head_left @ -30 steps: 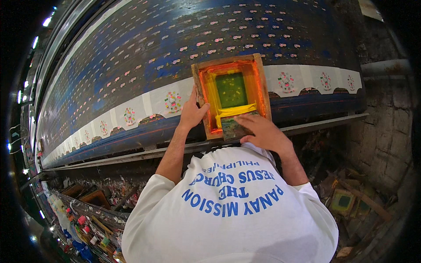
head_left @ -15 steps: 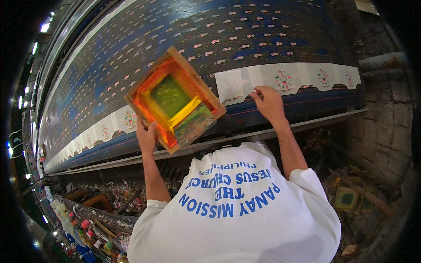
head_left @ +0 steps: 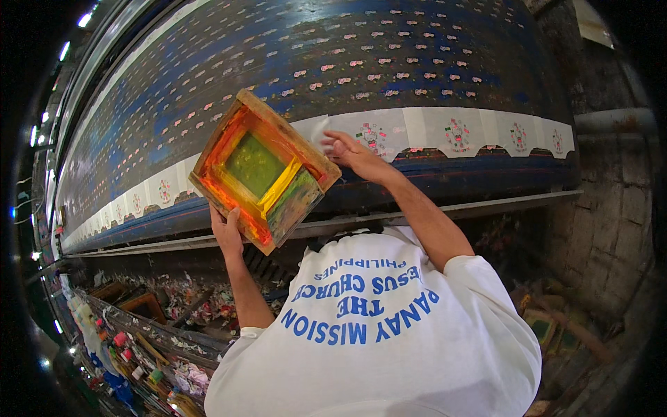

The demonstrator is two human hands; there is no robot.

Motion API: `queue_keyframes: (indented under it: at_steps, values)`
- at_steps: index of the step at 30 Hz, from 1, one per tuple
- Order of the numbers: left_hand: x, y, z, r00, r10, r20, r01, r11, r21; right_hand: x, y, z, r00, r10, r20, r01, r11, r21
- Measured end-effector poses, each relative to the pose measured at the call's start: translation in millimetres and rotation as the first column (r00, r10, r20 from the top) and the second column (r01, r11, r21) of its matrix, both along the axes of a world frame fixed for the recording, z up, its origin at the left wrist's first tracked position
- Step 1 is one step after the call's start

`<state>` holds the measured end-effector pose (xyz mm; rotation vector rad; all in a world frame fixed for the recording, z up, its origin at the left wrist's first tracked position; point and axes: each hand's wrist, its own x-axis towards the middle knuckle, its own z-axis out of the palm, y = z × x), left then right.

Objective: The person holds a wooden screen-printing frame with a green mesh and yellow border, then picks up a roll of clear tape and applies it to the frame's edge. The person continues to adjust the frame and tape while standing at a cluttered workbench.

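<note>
- The left hand (head_left: 228, 233) holds a wooden frame (head_left: 290, 133) by its lower left side, thumb uppermost; its fingers are closed on the wood, the ones underneath partly hidden.
- The frame is turned at a slant, over the near part of a dark table (head_left: 511, 87) and its front edge, left of the right hand.
- The frame works as a shallow tray: its inner walls are stained orange and red, and its floor is a green panel (head_left: 253, 165) with paler yellow specks.
- Inside, a bright yellow strip (head_left: 280, 186) crosses the near end of the panel; a stained board (head_left: 295, 208) sits beside the strip, leaning across the frame's near end.
- The right hand (head_left: 358, 158) reaches leftward, just beyond the frame's right corner. Its fingers are bent and loosely grouped beside a blurred pale sheet (head_left: 314, 128); whether they grip it cannot be told.
- White sheets (head_left: 427, 128) line the table's near side, several bearing round coloured prints; rows of small pink and white marks cover the surface behind.
- At lower left, another frame (head_left: 144, 306) lies among scraps (head_left: 208, 313); nearby stand small pink and green objects, too small to identify as pots or otherwise.
- At lower right, a green-centred frame (head_left: 540, 325) lies in shadow.
</note>
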<state>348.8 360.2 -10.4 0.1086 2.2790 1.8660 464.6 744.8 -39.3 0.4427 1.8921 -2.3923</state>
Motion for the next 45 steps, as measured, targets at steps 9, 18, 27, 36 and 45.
queue_keyframes:
  at_steps: [9, 18, 27, 36, 45]
  values:
    - [-24, 18, 5, 0.979, -0.202, -0.029, 0.201, 0.979, -0.029, 77, 39, -15, 1.000, 0.007, -0.028, -0.021, 0.838, -0.545]
    - [-13, 153, 5, 0.877, -0.478, -0.048, 0.452, 0.856, -0.253, 180, 87, 40, 0.928, -0.372, -0.007, 0.371, 0.927, -0.061]
    - [8, 215, -22, 0.766, -0.631, 0.123, 0.630, 0.698, -0.342, 176, 45, 62, 0.909, -0.410, -0.078, 0.391, 0.772, 0.502]
    - [7, 205, -49, 0.738, -0.655, -0.161, 0.598, 0.746, -0.291, 166, 77, 29, 0.774, -0.619, 0.128, 0.470, 0.699, 0.538]
    - [13, 207, -15, 0.744, -0.665, -0.055, 0.625, 0.723, -0.295, 97, 148, 20, 0.812, -0.545, 0.209, 0.582, 0.784, -0.216]
